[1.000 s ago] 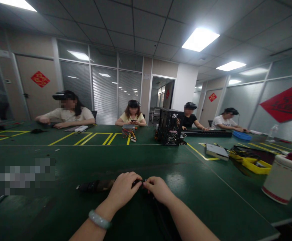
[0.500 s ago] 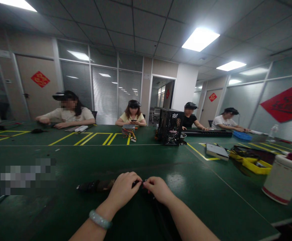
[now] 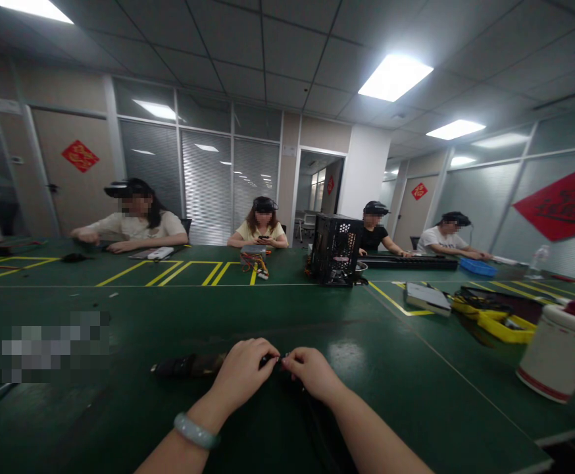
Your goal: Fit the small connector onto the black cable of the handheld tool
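Fingertips nearly meet in the lower middle of the frame, around a small dark piece that I can only partly see. The left hand curls over it, thumb and forefinger drawn close with the piece between them. The right hand has its thumb and forefinger pinched together at the piece's right end, hardly any gap showing. From here I cannot tell whether it is one part or two, since the fingers hide most of it. What looks like a dark cord runs from below the right hand toward the bottom edge.

I judge the step in hand to be fine, two-handed fingertip work on that piece; the next move calls for steady wrists and a light, exact pinch.

Left of the left hand, partly behind it, I see a dark tool-like cylinder lying on the green tabletop. Right of centre stands a black computer case; farther right come a flat grey box, a yellow tray and a white container. Four co-workers sit along the far side.
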The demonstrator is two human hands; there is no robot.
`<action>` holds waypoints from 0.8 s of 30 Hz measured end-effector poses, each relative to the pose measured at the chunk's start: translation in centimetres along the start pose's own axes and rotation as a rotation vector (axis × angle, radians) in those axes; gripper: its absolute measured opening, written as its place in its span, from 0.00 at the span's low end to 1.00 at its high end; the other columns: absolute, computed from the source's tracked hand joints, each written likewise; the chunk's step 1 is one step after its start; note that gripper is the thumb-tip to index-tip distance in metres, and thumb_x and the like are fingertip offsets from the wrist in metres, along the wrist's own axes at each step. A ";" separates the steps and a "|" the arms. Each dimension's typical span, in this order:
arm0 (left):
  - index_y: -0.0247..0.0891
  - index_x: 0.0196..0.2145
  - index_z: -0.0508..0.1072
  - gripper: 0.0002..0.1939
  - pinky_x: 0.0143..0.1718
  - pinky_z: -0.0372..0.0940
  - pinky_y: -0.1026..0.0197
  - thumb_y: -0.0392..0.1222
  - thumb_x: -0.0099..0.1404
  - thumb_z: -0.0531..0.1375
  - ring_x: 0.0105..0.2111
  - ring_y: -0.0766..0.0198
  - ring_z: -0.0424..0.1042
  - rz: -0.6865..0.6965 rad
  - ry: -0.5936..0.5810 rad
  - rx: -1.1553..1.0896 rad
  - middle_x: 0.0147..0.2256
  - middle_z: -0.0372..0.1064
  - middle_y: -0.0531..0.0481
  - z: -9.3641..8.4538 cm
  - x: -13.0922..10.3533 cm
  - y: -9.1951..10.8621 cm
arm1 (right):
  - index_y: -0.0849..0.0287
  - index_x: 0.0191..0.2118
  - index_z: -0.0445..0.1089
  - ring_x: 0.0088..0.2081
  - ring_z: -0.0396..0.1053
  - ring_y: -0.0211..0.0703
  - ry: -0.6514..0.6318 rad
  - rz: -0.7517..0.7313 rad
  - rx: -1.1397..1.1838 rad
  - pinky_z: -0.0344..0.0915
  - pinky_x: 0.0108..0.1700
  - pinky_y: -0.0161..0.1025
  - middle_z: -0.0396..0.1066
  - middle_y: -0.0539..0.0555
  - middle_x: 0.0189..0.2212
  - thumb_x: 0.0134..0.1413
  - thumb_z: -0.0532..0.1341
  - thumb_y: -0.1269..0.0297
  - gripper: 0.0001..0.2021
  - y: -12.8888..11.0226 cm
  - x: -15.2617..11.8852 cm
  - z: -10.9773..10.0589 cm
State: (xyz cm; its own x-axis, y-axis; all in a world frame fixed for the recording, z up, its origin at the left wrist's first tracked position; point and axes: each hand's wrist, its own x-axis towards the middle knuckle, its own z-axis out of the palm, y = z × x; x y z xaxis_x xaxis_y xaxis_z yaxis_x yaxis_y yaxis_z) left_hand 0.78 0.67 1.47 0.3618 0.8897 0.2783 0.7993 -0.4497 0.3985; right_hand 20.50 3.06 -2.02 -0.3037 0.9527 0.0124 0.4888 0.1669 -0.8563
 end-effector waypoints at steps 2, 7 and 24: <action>0.45 0.41 0.75 0.12 0.46 0.57 0.56 0.45 0.67 0.53 0.43 0.59 0.68 0.001 0.007 -0.005 0.42 0.72 0.52 0.0 0.0 0.0 | 0.61 0.33 0.74 0.21 0.62 0.32 -0.001 0.004 -0.005 0.54 0.22 0.28 0.68 0.49 0.22 0.59 0.58 0.59 0.12 -0.1 0.0 0.0; 0.45 0.40 0.75 0.11 0.46 0.56 0.56 0.45 0.67 0.53 0.43 0.59 0.68 0.016 0.024 -0.017 0.42 0.72 0.52 0.2 0.1 -0.1 | 0.61 0.34 0.74 0.20 0.61 0.31 -0.006 0.024 -0.011 0.54 0.22 0.27 0.68 0.48 0.21 0.59 0.58 0.59 0.12 -0.1 0.1 0.1; 0.46 0.42 0.74 0.12 0.47 0.56 0.56 0.48 0.67 0.53 0.45 0.59 0.68 0.015 0.021 -0.005 0.44 0.71 0.52 0.0 -0.1 0.1 | 0.61 0.32 0.72 0.20 0.61 0.31 -0.018 0.043 0.010 0.55 0.21 0.28 0.67 0.48 0.21 0.58 0.59 0.58 0.11 0.0 0.1 0.1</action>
State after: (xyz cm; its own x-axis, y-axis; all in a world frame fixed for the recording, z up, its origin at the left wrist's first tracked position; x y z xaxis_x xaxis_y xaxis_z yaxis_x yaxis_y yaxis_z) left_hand 0.82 0.58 1.52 0.3640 0.8810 0.3023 0.7911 -0.4637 0.3989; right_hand 20.35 3.16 -2.06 -0.2970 0.9543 -0.0338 0.4933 0.1230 -0.8611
